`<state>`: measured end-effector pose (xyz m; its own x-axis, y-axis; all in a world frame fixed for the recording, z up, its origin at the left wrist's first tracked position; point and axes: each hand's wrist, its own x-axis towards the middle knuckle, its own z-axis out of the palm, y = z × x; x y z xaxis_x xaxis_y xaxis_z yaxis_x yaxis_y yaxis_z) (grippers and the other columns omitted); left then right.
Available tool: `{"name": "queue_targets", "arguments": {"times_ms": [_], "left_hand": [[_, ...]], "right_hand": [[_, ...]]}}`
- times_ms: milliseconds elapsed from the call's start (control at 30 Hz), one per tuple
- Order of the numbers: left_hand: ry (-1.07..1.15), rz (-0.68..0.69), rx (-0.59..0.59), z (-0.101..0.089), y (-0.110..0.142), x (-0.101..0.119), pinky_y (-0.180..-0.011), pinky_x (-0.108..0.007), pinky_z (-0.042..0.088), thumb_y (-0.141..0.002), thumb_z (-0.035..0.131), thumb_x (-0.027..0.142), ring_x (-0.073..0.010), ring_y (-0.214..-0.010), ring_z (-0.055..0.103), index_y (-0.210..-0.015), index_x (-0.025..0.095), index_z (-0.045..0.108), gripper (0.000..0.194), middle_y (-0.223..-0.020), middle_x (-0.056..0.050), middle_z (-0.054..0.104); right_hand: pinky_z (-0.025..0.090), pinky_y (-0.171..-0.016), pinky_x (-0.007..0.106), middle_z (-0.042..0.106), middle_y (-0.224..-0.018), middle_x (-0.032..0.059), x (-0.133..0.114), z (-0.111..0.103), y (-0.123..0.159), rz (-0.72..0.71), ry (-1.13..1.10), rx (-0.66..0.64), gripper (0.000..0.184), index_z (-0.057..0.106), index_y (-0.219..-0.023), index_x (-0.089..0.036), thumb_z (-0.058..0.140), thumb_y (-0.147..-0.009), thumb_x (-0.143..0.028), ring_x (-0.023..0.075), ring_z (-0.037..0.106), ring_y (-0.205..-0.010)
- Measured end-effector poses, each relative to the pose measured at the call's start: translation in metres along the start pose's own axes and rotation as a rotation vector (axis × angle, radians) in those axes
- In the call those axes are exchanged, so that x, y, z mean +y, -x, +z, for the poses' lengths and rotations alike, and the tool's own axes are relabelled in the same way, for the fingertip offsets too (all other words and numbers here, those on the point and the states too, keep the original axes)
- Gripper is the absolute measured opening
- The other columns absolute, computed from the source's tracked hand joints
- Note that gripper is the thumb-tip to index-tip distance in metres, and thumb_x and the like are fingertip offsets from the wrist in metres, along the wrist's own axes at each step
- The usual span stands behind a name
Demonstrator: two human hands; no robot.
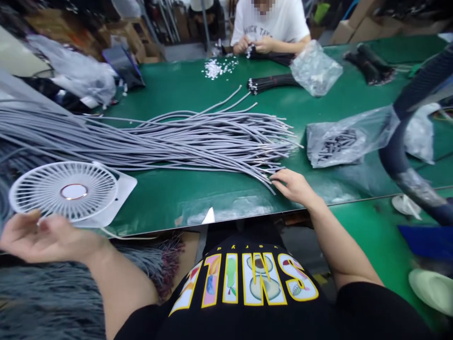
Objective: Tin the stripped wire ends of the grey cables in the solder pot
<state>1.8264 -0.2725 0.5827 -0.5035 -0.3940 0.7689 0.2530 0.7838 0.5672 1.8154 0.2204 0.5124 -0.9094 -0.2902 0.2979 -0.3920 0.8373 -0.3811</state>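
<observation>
A thick bundle of grey cables (198, 137) lies lengthwise on the green table, its cut ends fanned out toward the right. At the near edge of those ends, my right hand (292, 185) has its fingers closed around a cable tip; the fingertips partly hide it. My left hand (53, 238) is at the lower left, slightly blurred, palm turned up and fingers apart with nothing in them. It is just in front of a white round fan (102, 186), which sits beside the bundle.
Clear plastic bag (334, 144) of small dark parts lies right of the cable ends. A dark curved tube (396, 137) rises at the right. Across the green table (166, 189), a co-worker (271, 28) handles black cables near scattered white pieces (215, 68). More cables (152, 264) lie below, left.
</observation>
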Motion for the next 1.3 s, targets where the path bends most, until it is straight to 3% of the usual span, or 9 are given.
{"name": "queue_targets", "arguments": {"times_ms": [33,67,233,300,467,667,867,1000,1300], "left_hand": [[0.082,0.105,0.155,0.017,0.01,0.023,-0.1,-0.055,0.033,-0.075,0.049,0.041,-0.032,-0.117,0.047,-0.114,0.044,0.056,0.04,-0.118,0.005,0.058],[0.155,0.181,0.141,0.036,0.021,0.046,-0.095,-0.053,0.039,-0.072,0.055,0.036,-0.0303,-0.106,0.055,-0.107,0.037,0.062,0.035,-0.107,0.002,0.063],[0.141,0.536,-0.716,0.15,0.062,0.122,-0.097,-0.045,0.041,-0.074,0.064,0.035,-0.0272,-0.109,0.055,-0.116,0.021,0.059,0.044,-0.114,-0.007,0.063],[0.06,0.667,-0.895,0.189,0.073,0.135,-0.101,-0.045,0.034,-0.074,0.065,0.036,-0.0292,-0.118,0.048,-0.128,0.019,0.05,0.059,-0.128,-0.012,0.055],[-0.167,0.735,-0.891,0.248,0.085,0.144,-0.09,-0.045,0.035,-0.073,0.065,0.046,-0.035,-0.108,0.049,-0.123,0.014,0.053,0.061,-0.116,-0.018,0.055],[-0.206,0.733,-0.854,0.264,0.082,0.13,-0.081,-0.042,0.034,-0.075,0.059,0.06,-0.0347,-0.097,0.05,-0.103,0.014,0.059,0.054,-0.101,-0.018,0.057],[-0.149,0.752,-0.843,0.269,0.082,0.121,-0.08,-0.041,0.034,-0.076,0.055,0.065,-0.0343,-0.096,0.051,-0.102,0.017,0.059,0.055,-0.098,-0.016,0.057],[-0.131,0.725,-0.849,0.271,0.082,0.122,-0.081,-0.041,0.034,-0.076,0.056,0.064,-0.0344,-0.097,0.051,-0.101,0.016,0.06,0.054,-0.098,-0.016,0.057],[-0.165,0.677,-0.861,0.27,0.085,0.133,-0.082,-0.043,0.034,-0.085,0.048,0.056,-0.0354,-0.098,0.051,-0.094,0.014,0.058,0.044,-0.098,-0.017,0.058]], "right_hand": [[0.045,-0.082,0.029,0.068,-0.094,0.0076,-0.003,-0.001,-0.001,0.018,0.026,-0.026,0.022,0.066,-0.094,-0.017,0.048,-0.09,-0.028,0.0195,0.061,-0.091],[0.044,-0.079,0.029,0.067,-0.092,0.0072,-0.007,0.0,-0.002,0.04,0.059,-0.056,0.021,0.065,-0.092,-0.018,0.05,-0.089,-0.032,0.0198,0.06,-0.089],[0.039,-0.067,0.028,0.065,-0.092,0.009,-0.024,0.01,-0.008,0.159,0.246,-0.185,0.025,0.061,-0.088,-0.017,0.056,-0.085,-0.042,0.0224,0.059,-0.084],[0.037,-0.065,0.028,0.065,-0.095,0.0099,-0.026,0.011,-0.007,0.199,0.267,-0.186,0.021,0.06,-0.091,-0.017,0.052,-0.088,-0.036,0.0221,0.06,-0.085],[0.031,-0.059,0.026,0.068,-0.085,0.0085,-0.034,0.011,0.0,0.321,0.197,-0.187,0.036,0.062,-0.085,-0.018,0.038,-0.094,-0.043,0.0195,0.061,-0.075],[0.026,-0.057,0.026,0.06,-0.064,0.0033,-0.065,0.016,0.027,0.279,-0.071,-0.141,0.046,0.049,-0.059,-0.018,0.036,-0.095,-0.043,0.0141,0.054,-0.061],[0.023,-0.053,0.025,0.037,-0.051,-0.0036,-0.088,-0.009,0.071,0.161,-0.417,-0.048,0.045,0.028,-0.054,-0.019,0.038,-0.094,-0.036,0.0078,0.033,-0.048],[0.022,-0.051,0.025,0.03,-0.051,-0.0049,-0.088,-0.014,0.075,0.106,-0.556,-0.102,0.043,0.024,-0.055,-0.019,0.04,-0.093,-0.033,0.0071,0.029,-0.047],[0.023,-0.05,0.024,0.029,-0.052,-0.0049,-0.079,-0.001,0.101,0.25,-0.611,-0.074,0.044,0.022,-0.055,-0.019,0.038,-0.093,-0.034,0.0068,0.028,-0.048]]}}
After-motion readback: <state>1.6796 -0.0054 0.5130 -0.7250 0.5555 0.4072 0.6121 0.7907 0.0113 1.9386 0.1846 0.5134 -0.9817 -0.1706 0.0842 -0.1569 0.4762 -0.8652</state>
